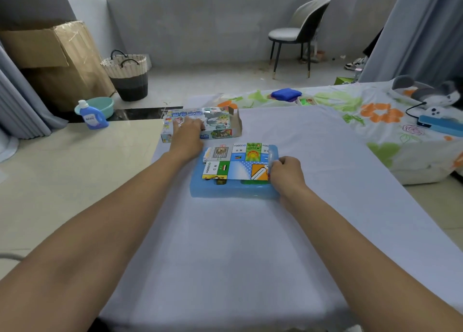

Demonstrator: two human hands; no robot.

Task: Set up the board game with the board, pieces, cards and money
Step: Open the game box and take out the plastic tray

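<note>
In the head view, a bench (250, 231) covered with a pale blue cloth is seen, and the task's things are gathered toward its far left part. A folded game board (236, 161), printed with coloured squares and flags, is laid on top of a translucent blue plastic tray (233, 190). Some small dark and green items are seen in the tray under the near edge of the board, but they cannot be identified. Just behind the tray, near the far left corner of the bench, the printed game box (201, 125) is lying with one end flap open on its right side.

The left hand (186, 137) is stretched over the game box, its palm resting on the top and its fingers (194, 123) bent over the lid; whether the box is really gripped cannot be told. The right hand (286, 171) is placed at the right edge of the folded board, and its fingers (280, 161) are curled and pinch that edge.

Beyond the bench, a bed with a flowered sheet (375, 111) is seen at the right. On the floor, a blue detergent bottle (91, 116), a woven basket (127, 74), a cardboard box (55, 61) and a chair (298, 33) are standing.
</note>
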